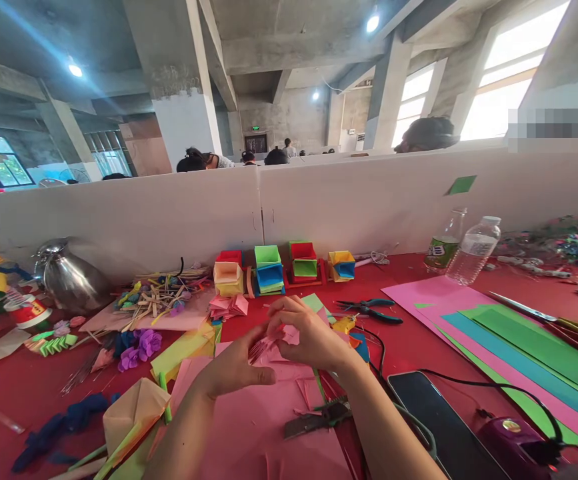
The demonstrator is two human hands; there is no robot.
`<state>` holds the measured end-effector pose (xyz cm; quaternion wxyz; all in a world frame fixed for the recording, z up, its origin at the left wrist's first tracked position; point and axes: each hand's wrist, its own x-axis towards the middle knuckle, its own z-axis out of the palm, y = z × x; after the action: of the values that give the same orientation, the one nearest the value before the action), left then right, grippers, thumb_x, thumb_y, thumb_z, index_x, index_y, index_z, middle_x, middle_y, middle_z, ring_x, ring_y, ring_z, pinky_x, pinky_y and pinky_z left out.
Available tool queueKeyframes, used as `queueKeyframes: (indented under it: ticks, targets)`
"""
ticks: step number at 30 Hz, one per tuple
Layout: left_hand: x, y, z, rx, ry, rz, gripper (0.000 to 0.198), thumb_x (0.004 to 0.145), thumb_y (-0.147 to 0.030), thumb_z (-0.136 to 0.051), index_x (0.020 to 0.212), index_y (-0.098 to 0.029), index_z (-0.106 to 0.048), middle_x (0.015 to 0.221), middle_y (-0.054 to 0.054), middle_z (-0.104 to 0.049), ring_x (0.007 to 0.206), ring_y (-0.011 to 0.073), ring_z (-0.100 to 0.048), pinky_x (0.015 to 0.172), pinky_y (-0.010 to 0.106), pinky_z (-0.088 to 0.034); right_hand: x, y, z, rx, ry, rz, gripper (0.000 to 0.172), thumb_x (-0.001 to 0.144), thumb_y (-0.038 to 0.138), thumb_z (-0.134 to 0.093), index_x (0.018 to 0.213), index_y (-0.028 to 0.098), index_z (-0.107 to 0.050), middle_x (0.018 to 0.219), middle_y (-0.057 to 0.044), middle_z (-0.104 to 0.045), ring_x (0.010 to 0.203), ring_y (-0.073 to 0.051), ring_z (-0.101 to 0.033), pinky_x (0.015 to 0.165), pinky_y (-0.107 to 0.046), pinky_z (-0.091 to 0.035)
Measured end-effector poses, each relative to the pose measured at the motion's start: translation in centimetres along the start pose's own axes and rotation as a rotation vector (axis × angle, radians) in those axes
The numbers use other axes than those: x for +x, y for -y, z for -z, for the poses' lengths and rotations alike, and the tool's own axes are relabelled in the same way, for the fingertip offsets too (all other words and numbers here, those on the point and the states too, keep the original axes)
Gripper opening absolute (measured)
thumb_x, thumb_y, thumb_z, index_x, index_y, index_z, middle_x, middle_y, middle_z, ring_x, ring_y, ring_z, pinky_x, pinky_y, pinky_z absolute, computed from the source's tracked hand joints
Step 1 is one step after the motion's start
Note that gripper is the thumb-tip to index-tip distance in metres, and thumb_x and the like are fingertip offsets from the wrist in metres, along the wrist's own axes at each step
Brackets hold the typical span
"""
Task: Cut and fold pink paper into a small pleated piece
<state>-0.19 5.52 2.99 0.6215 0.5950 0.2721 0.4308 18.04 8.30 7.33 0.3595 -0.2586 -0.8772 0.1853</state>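
Note:
My left hand [239, 368] and my right hand [311, 333] meet over the middle of the table, above a large pink paper sheet [249, 427]. Between them is a bunch of cut pink paper [289, 335], partly hidden by the fingers. My right fingers curl around this paper. The left fingers close on its near side while the left thumb sticks out to the right. Thin pink paper strips [305, 393] lie on the sheet below. A dark flat-bladed tool [313, 420] lies beside my right forearm. Folded pink paper pieces [229, 307] sit just beyond my hands.
Coloured paper boxes [269, 277] line the partition [193, 207]. Pliers [371, 310], a phone [439, 427], cables, coloured sheets [533, 347], scissors [549, 317] and two bottles [476, 250] lie or stand right. A steel jug [73, 277] and crafts stand left. People sit beyond the partition.

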Motion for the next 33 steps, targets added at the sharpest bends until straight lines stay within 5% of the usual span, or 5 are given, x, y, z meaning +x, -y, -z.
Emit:
queueKeyframes:
  ticks: [10,16,24,27,33]
  targets:
    - [0.7,-0.4,-1.5,0.282,-0.299,-0.139,0.014,0.072,-0.016,-0.064,0.085,-0.019,-0.067,0.080,0.003,-0.063,0.076,0.0196,-0.056,0.069,0.028,-0.045,0.2,1.1,-0.7,-0.173,-0.052,0.047,0.027,0.065,0.003,-0.056,0.081,0.023,-0.063,0.104,-0.004,-0.056,0.097,-0.020,-0.050,0.084,-0.036,-0.042]
    - [1.0,0.6,-0.3,0.096,-0.412,-0.067,0.033,0.073,-0.025,-0.065,0.106,-0.025,-0.063,0.089,0.003,-0.067,0.081,0.0224,-0.062,0.072,0.031,-0.047,0.4,1.5,-1.6,-0.094,0.010,0.067,0.056,0.078,0.024,-0.059,0.132,0.025,-0.042,0.134,-0.008,-0.046,0.122,-0.024,-0.041,0.098,-0.042,-0.036]
    - [1.0,0.6,0.4,-0.097,-0.437,-0.006,0.031,0.070,-0.027,-0.070,0.099,-0.020,-0.066,0.091,0.005,-0.068,0.090,0.0227,-0.062,0.072,0.029,-0.049,0.6,0.4,-2.8,-0.003,0.002,0.007,0.053,0.084,0.039,-0.054,0.134,0.023,-0.041,0.138,-0.008,-0.044,0.128,-0.024,-0.036,0.102,-0.044,-0.032]
    - [1.2,0.5,2.1,-0.230,-0.687,-0.021,0.026,0.063,-0.022,-0.074,0.087,-0.015,-0.066,0.076,0.004,-0.067,0.074,0.0192,-0.063,0.065,0.029,-0.051,0.9,-2.5,-3.4,0.052,-0.221,-0.270,0.040,0.088,0.035,-0.046,0.125,0.020,-0.050,0.125,-0.010,-0.056,0.114,-0.022,-0.051,0.088,-0.036,-0.044]
    - [1.5,2.2,6.7,-0.392,-1.064,-0.102,0.007,0.077,-0.011,-0.057,0.080,-0.017,-0.059,0.069,-0.001,-0.062,0.065,0.0095,-0.060,0.068,0.024,-0.050,3.5,-7.9,-7.2,-0.082,-0.130,-0.505,0.026,0.078,0.021,-0.054,0.102,0.015,-0.063,0.089,-0.007,-0.070,0.077,-0.020,-0.064,0.064,-0.028,-0.048]
